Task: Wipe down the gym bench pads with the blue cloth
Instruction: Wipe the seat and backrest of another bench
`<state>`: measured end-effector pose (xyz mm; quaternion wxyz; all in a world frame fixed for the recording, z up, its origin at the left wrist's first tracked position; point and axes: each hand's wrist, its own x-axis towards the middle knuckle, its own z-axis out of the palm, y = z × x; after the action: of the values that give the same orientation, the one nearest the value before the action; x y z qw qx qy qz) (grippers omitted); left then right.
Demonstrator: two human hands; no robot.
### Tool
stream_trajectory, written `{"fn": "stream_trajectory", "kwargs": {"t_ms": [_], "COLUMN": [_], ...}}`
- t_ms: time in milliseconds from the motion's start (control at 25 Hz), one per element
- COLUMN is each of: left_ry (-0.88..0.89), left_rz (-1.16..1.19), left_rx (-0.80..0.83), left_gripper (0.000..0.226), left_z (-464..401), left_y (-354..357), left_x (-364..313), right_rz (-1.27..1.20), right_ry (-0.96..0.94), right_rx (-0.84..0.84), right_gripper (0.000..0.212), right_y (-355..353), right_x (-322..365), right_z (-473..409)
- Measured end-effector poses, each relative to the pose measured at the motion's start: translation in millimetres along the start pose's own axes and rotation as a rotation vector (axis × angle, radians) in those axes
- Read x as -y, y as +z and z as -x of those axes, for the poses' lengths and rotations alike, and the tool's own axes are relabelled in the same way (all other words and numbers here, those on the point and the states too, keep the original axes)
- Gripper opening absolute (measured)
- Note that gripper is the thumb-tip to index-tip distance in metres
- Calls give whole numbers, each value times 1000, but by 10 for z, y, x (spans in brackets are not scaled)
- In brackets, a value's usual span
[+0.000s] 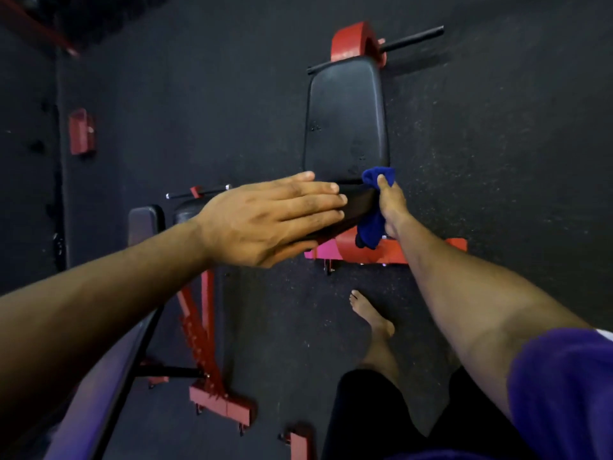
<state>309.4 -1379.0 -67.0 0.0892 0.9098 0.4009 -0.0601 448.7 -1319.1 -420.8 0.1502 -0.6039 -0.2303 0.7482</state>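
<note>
Gym, overhead view: L hand (265, 220), fingers straight, presses flat on the near pad (356, 205). R hand (391, 207) at 3 o'clock of it grips the cloth (373, 214) against the pad's edge. Seat pad (345, 121) lies at 12, above red frame (388, 250).

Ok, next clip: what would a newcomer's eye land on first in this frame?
Probably the two bare arms reaching in from below: the left hand lies flat with straight fingers on the near black pad, while the right hand grips the blue cloth against that pad's right edge. Beyond them the long black bench pad stretches up the middle, with its red frame bright against the dark floor.
</note>
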Motion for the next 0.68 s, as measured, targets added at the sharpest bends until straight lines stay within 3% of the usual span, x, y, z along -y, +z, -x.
{"fn": "stream_trajectory", "kwargs": {"t_ms": [160, 280, 400, 560, 680], "left_ry": [-10, -11, -12, 6, -1], "left_rz": [35, 35, 26, 38, 6], "left_rx": [17, 0, 12, 18, 22], "left_gripper": [46, 46, 46, 46, 47], "left_z": [-5, 1, 2, 3, 31], "left_y": [10, 17, 11, 17, 24], "left_x": [-12, -8, -6, 23, 16], "right_rz": [-28, -80, -2, 144, 143], "right_ry": [-37, -162, -227, -53, 38], "right_rx": [32, 110, 76, -9, 22], "right_gripper": [61, 57, 62, 57, 63], "right_y": [83, 176, 151, 92, 37], "right_x": [430, 563, 518, 529, 527], "right_z": [1232, 1934, 1717, 991, 542]}}
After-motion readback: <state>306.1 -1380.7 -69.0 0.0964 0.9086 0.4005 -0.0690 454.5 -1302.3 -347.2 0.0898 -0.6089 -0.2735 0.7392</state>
